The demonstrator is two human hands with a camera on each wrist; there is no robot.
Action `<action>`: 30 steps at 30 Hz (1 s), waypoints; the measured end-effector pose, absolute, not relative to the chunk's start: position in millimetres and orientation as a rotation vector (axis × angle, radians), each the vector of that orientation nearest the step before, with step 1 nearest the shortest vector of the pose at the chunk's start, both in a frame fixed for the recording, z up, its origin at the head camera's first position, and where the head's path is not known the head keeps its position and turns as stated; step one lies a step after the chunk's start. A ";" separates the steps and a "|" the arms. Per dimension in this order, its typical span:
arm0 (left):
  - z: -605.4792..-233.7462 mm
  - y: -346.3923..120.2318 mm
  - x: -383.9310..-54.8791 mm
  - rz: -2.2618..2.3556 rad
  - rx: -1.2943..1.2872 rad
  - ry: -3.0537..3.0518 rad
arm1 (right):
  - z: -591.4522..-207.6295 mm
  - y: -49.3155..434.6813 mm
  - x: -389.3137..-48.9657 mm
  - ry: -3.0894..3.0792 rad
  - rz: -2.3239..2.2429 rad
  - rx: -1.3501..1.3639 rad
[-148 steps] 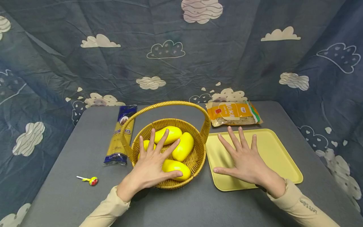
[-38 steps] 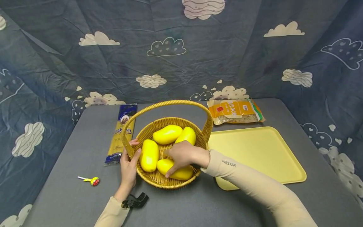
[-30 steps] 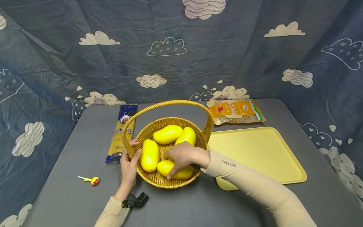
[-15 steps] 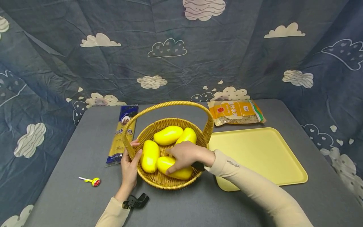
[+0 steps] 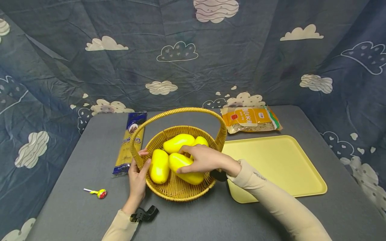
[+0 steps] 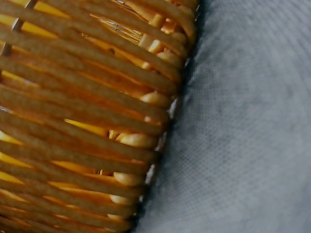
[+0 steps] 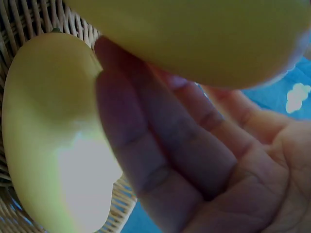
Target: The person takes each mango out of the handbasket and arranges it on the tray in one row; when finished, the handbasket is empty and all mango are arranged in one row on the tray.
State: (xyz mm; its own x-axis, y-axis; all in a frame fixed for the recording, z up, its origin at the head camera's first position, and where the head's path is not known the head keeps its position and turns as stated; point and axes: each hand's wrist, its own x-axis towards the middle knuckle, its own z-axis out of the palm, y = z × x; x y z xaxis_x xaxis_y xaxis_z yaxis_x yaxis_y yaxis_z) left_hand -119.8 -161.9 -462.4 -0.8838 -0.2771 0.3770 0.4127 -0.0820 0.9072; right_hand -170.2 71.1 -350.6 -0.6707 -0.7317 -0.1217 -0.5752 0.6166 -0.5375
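In the head view a round wicker basket (image 5: 174, 190) with a tall arched handle holds several smooth yellow mangoes. My right hand (image 5: 208, 158) grips the nearest mango (image 5: 193, 178), thumb on the near side and fingers over the far side. That mango is tilted above the basket floor. In the right wrist view my fingers curl under the held mango (image 7: 209, 43), and another mango (image 7: 53, 126) lies beside them. My left hand (image 5: 137, 180) holds the basket's left rim by the handle's foot. Only woven wall (image 6: 87, 107) and table show in the left wrist view.
A pale yellow tray (image 5: 280, 167) lies right of the basket, partly under my right forearm. Behind it is an orange bag of grain (image 5: 251, 119). A blue-and-yellow pasta packet (image 5: 128, 144) lies left of the basket, and a lollipop (image 5: 101, 193) near the left front.
My hands, first spread above the basket and tray, went to the basket rim and a mango. In the last half second my right hand raised that mango slightly and tilted it.
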 end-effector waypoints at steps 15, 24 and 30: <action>-461.7 -161.7 -120.4 -2.031 -0.147 -1.733 | -346.2 103.2 -155.1 2.497 -1.244 -0.887; -462.5 -161.6 -120.3 -2.006 -0.175 -1.746 | -351.5 130.7 -138.2 2.418 -1.559 -0.769; -462.8 -161.9 -120.1 -1.995 -0.177 -1.750 | -351.9 157.1 -130.5 2.374 -1.709 -0.702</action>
State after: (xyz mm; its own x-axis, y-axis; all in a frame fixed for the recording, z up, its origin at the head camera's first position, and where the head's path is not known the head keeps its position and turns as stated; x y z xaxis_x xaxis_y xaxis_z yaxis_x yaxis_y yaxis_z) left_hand -120.1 -161.9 -462.8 -0.8776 -0.2653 0.3994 0.4306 -0.0696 0.8999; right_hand -130.5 157.1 -351.9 -0.8827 -0.4423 0.1588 -0.2909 0.2487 -0.9239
